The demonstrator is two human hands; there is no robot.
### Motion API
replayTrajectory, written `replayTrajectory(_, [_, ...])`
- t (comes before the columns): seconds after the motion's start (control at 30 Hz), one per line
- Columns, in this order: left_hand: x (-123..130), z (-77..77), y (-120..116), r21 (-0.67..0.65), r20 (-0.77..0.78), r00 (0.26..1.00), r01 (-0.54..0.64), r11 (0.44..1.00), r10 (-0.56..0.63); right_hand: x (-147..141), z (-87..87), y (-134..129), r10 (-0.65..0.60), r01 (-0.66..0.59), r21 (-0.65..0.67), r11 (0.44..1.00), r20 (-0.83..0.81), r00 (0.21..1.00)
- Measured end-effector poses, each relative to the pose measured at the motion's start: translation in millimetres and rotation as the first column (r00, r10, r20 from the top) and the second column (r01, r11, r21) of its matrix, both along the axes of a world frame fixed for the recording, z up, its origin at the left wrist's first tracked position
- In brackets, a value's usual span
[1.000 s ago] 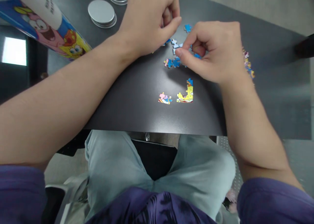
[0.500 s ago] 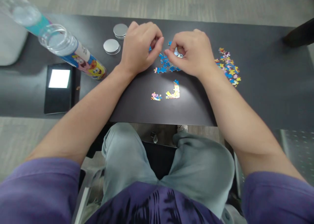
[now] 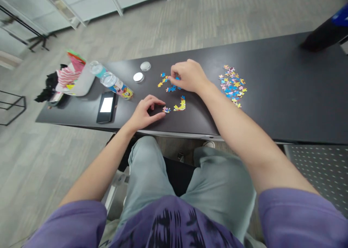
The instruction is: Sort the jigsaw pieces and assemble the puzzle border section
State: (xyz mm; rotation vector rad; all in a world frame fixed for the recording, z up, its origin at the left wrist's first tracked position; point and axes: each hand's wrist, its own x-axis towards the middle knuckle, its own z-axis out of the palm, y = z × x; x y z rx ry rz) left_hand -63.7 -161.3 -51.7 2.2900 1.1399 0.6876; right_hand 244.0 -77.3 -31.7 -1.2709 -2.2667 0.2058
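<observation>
Near the table's front edge, my left hand (image 3: pixel 146 112) has its thumb and fingers apart, with the fingertips beside a small joined puzzle piece group (image 3: pixel 166 110). Just right of that lies an L-shaped yellow joined section (image 3: pixel 180 104). My right hand (image 3: pixel 188 75) is above the loose blue and yellow pieces (image 3: pixel 172 89) farther back, thumb and index finger close together; whatever is between them is too small to make out. A larger heap of mixed puzzle pieces (image 3: pixel 233 85) lies to the right of my right forearm.
On the black table (image 3: pixel 282 92), left of the pieces, stand two clear bottles with printed labels (image 3: pixel 123 89), two silver lids (image 3: pixel 139 77) and a black device with a lit screen (image 3: pixel 106 105). A white bin (image 3: pixel 86 82) holds colourful packaging. A dark object (image 3: pixel 323 34) stands at the far right.
My left hand has come back toward the front edge, beside the small joined group, and its fingers have spread. My right hand remains over the loose pieces. The view has shifted, showing more floor.
</observation>
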Motion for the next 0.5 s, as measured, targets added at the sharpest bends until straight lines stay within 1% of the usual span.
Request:
replayTrajectory(0.1, [1.5, 2.6, -9.1, -0.041, -0.054, 0.997, -0.053, 0.998, 0.051, -2.5, 5.2, -2.6, -0.008, 0.008, 0.015, 1.000, -0.009, 1.000])
replayTrajectory(0.33, [13.2, 3.8, -0.7, -0.086, -0.059, 0.990, -0.131, 0.988, 0.126, -4.4, 12.6, -4.9, 0.015, -0.015, -0.001, 1.000, -0.017, 1.000])
replayTrajectory(0.5, [14.8, 5.5, 1.8, -0.089, -0.027, 0.985, -0.173, 0.981, 0.172, -0.3, 15.1, -0.1, -0.040, 0.039, -0.011, 0.999, -0.103, 0.994])
